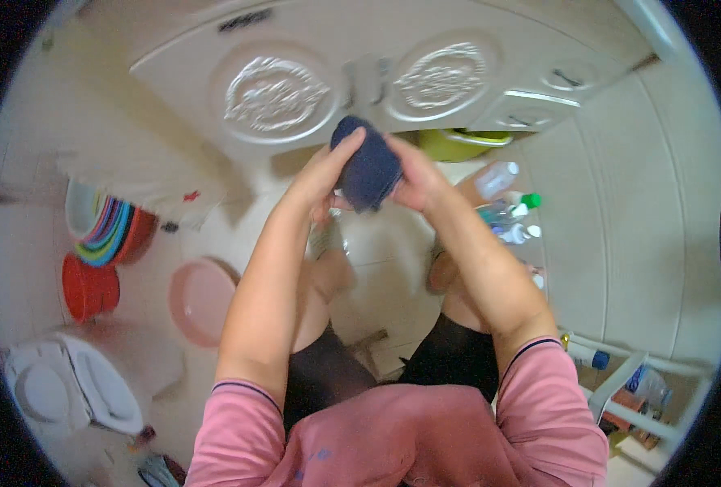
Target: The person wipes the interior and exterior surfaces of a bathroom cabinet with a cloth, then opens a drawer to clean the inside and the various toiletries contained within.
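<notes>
Both my arms reach forward, and between my hands is a dark navy piece of fabric (368, 169), folded or bunched into a thick oblong; its exact kind does not show. My left hand (328, 172) grips its left side, with the thumb lying across the top. On the opposite side, my right hand (414, 177) holds the right edge, its fingers partly hidden behind the fabric. The bundle is held up in the air above the tiled floor, in front of the pale cabinet doors (352, 134).
Yellow-green bucket (458, 144) under the cabinet; several bottles (506, 213) along the right wall. At left stand a pink basin (202, 302), stacked coloured basins (109, 231), a red bucket (90, 286) and a toilet (72, 385). A white rack (620, 385) is at lower right.
</notes>
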Demonstrator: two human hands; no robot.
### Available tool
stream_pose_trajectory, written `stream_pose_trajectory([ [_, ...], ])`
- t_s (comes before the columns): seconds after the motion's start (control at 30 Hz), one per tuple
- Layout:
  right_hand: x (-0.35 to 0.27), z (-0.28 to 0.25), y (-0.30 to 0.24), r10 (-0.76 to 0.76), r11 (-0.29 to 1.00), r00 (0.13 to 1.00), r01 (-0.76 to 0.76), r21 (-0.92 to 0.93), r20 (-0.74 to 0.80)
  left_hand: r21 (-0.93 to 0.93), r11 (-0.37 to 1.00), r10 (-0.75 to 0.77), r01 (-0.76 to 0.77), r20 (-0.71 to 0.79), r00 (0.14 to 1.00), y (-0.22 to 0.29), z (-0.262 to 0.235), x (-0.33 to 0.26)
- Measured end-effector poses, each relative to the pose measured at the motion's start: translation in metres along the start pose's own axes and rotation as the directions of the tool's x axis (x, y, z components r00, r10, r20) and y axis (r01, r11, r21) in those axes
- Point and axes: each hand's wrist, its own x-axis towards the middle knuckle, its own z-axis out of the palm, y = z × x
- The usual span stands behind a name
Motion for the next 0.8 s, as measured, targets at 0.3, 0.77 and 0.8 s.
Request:
stream_pose_trajectory([
  [0.3, -0.075, -0.040, 0.002, -0.447, 0.886, 0.864, 0.464, -0.022, 0.230, -0.065, 0.868, 0.485, -0.493, -0.108, 0.868, -0.034, 0.082, 0.015],
  [0.77, -0.062, -0.030, -0.041, -0.500, 0.838, 0.854, 0.519, 0.165, -0.146, 0.243, 0.728, 0.681, -0.641, -0.153, 0.716, -0.034, 0.087, 0.059],
  [0.8, -0.063, -0.034, -0.044, -0.499, 0.827, 0.845, 0.531, 0.184, -0.195, 0.247, 0.744, 0.663, -0.621, -0.161, 0.731, -0.036, 0.090, 0.060],
])
